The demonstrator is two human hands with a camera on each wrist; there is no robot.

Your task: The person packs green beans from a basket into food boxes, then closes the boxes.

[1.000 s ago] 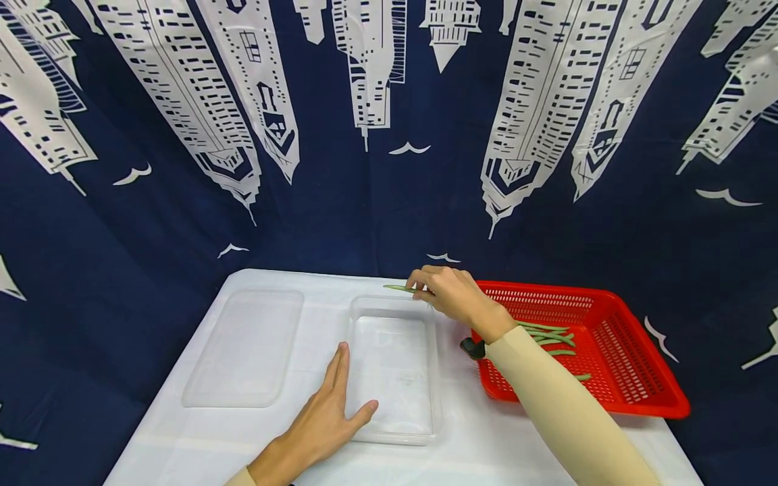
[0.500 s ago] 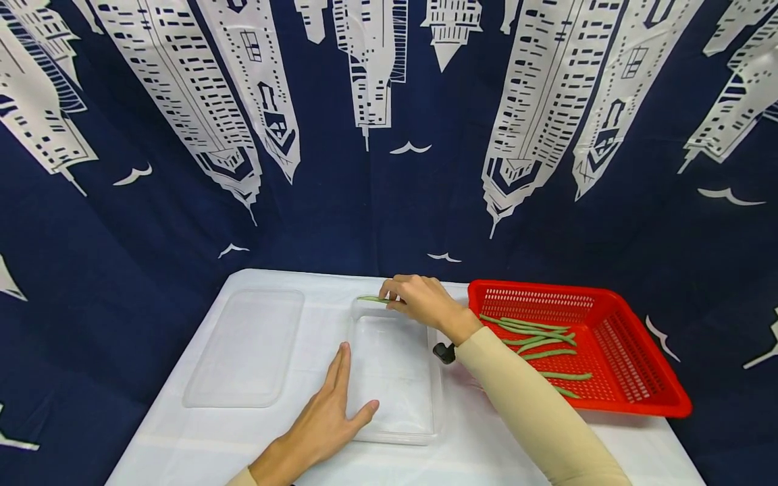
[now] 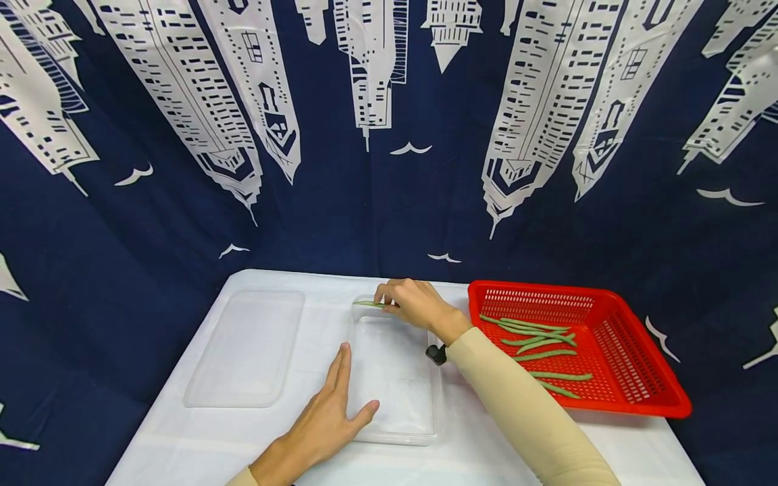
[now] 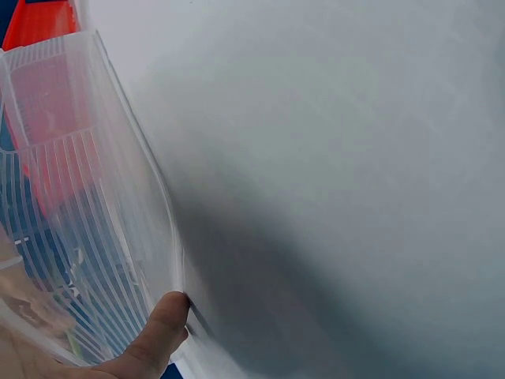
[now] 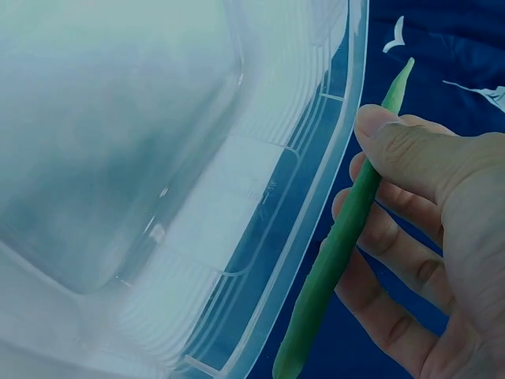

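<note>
A clear plastic container (image 3: 389,378) stands at the middle of the table. My left hand (image 3: 322,415) lies at its near left side, fingers straight and thumb spread; in the left wrist view the thumb (image 4: 162,332) touches the container's edge. Over the container's far end, my right hand (image 3: 413,307) pinches a green bean (image 3: 367,303) between thumb and fingers. The right wrist view has this green bean (image 5: 339,245) beside the container's rim (image 5: 316,205), slanting past the fingertips. Several more green beans (image 3: 541,331) lie in a red basket (image 3: 644,351) on the right.
A flat translucent lid (image 3: 246,351) lies on the white table (image 3: 164,439) left of the container. Behind the table hangs a dark blue cloth (image 3: 371,216) printed with white buildings. My right forearm passes in front of the basket's near left side.
My right hand has moved left and slightly nearer with the green bean, from beside the basket to over the container's far end. The left hand has stayed in place.
</note>
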